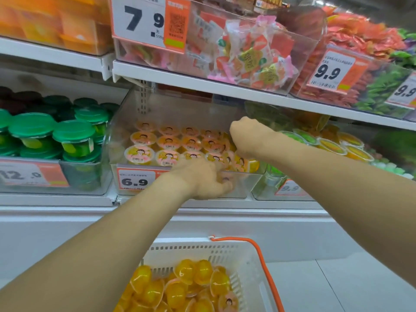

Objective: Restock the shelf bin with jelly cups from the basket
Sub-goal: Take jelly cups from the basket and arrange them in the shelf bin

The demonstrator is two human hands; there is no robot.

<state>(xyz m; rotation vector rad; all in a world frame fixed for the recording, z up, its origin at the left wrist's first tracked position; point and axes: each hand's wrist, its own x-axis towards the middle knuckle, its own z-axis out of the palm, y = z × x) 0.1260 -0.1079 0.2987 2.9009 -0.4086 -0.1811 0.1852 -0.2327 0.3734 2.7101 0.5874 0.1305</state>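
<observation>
your clear shelf bin (247,183) holds rows of yellow jelly cups (167,157) with cartoon lids — more fill the near white basket (245,264). left hand (208,180) grasps a cup at the bin's front; right hand (249,137) — grip unclear.

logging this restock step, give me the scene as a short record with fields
bin: clear plastic shelf bin, rows of yellow jelly cups with pink printed lids, right part loosely piled
basket: white slotted plastic basket, orange handle, more cups inside
left hand: at bin front wall, fingers curled, contents hidden
right hand: inside bin, grip unclear
</observation>
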